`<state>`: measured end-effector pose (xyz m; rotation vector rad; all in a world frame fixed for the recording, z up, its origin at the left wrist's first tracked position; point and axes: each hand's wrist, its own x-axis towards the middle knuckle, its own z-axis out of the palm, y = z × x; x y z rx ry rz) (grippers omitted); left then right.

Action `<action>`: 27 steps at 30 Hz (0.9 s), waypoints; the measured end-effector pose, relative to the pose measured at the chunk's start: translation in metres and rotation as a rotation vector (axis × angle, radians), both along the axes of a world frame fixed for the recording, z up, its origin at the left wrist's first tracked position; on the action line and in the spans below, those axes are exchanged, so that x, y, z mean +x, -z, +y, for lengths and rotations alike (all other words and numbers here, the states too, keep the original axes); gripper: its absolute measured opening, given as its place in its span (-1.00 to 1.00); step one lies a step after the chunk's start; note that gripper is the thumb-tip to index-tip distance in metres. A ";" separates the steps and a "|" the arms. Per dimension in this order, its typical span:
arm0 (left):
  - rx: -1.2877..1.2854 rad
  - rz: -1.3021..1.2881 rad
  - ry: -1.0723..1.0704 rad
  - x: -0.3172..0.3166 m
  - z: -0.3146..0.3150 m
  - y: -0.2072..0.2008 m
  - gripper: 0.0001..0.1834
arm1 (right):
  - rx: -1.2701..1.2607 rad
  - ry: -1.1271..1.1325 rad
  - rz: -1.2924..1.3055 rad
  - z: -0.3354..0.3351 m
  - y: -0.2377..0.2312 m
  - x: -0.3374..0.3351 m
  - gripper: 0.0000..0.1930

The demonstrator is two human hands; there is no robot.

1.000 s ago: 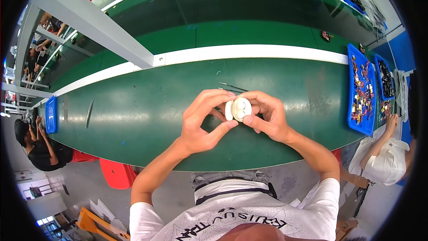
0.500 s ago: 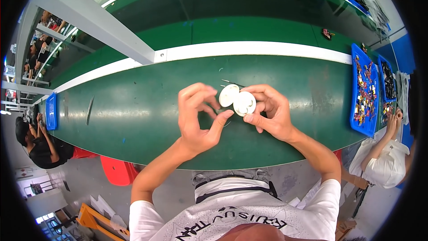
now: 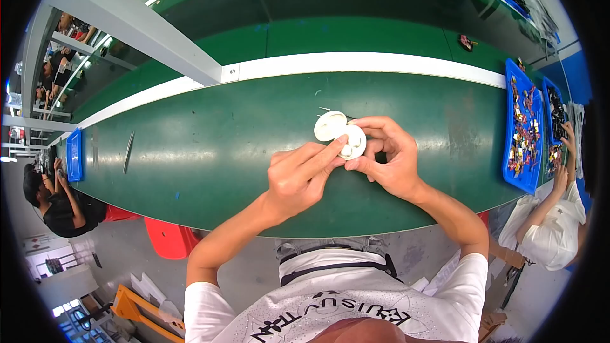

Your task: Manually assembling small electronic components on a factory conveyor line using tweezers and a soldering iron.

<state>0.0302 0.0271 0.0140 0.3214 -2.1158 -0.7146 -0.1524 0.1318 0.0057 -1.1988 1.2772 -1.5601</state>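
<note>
A small white round hinged case (image 3: 330, 126) is held over the green table, opened into two round halves. My right hand (image 3: 394, 159) grips the lower half at its right edge, thumb in front and fingers behind. Hollows show inside that half. My left hand (image 3: 298, 178) is closed, its index fingertip on the inside of the lower half and its thumb at the near rim. Anything small under those fingertips is hidden. Behind the case, thin pointed tips (image 3: 324, 109) stick out, with a dark part running toward my right fingers. Their kind cannot be made out.
Left on the green table (image 3: 222, 184) lies a pair of thin metal tweezers (image 3: 129, 152). A blue tray (image 3: 74, 155) sits at the far left end; another blue tray (image 3: 530, 181) with many small coloured parts stands right. A white rail (image 3: 356, 63) borders the far side. Co-workers sit at both ends.
My left hand has moved right, from open fingers beside the case to closed fingers touching its lower half. My right hand still holds the case. The view has shifted slightly.
</note>
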 end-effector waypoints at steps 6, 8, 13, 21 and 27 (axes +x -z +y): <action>0.415 -0.043 0.095 0.005 0.000 -0.007 -0.68 | -0.001 0.014 0.069 0.000 0.002 -0.002 -0.43; 0.521 -0.012 0.141 0.006 -0.002 -0.005 -0.71 | -0.012 0.015 0.089 -0.001 0.003 -0.002 -0.43; 0.825 -0.046 0.276 0.009 -0.012 -0.008 -0.76 | -0.024 0.048 0.126 -0.001 0.006 -0.002 -0.43; 0.915 -0.115 0.275 0.007 -0.010 -0.010 -0.77 | -0.062 0.084 0.281 0.000 0.008 -0.004 -0.40; 0.948 -0.165 0.226 0.006 -0.009 -0.013 -0.80 | -0.082 0.107 0.399 0.001 0.008 -0.005 -0.39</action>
